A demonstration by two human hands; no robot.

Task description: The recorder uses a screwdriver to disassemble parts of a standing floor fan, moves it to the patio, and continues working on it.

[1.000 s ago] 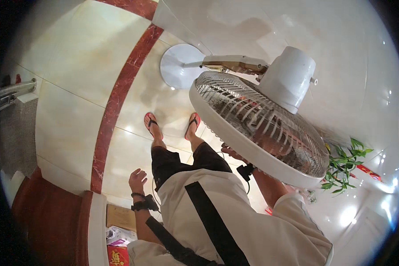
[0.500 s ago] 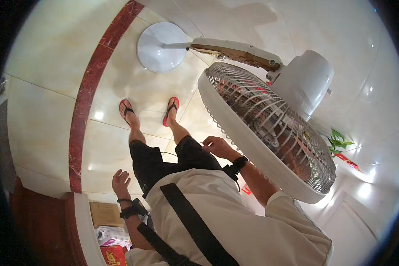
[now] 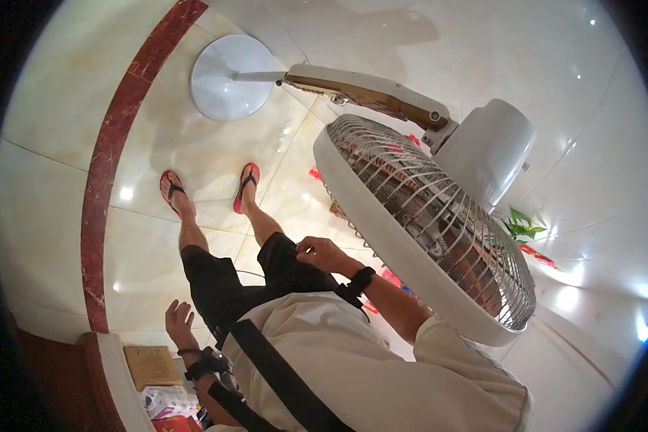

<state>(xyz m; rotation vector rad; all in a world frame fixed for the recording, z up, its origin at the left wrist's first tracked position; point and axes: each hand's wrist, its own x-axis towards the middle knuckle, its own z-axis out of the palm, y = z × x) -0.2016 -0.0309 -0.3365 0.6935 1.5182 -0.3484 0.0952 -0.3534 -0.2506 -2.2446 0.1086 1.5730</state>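
I'm seeing the left hand [image 3: 181, 324] hanging open. The right hand [image 3: 322, 256] is showing bent fingers; I can't tell if it's holding anything. Near it, the fan [image 3: 426, 219] is standing, its wide base [image 3: 227, 79] probably stopping it from falling.

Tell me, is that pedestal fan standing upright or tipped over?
Upright: the pedestal fan has its round white base flat on the tiled floor, with the pole rising from it.

cream tiled floor [image 3: 147, 248]; on it white fan base [image 3: 217, 81], red flip-flops [image 3: 238, 204]
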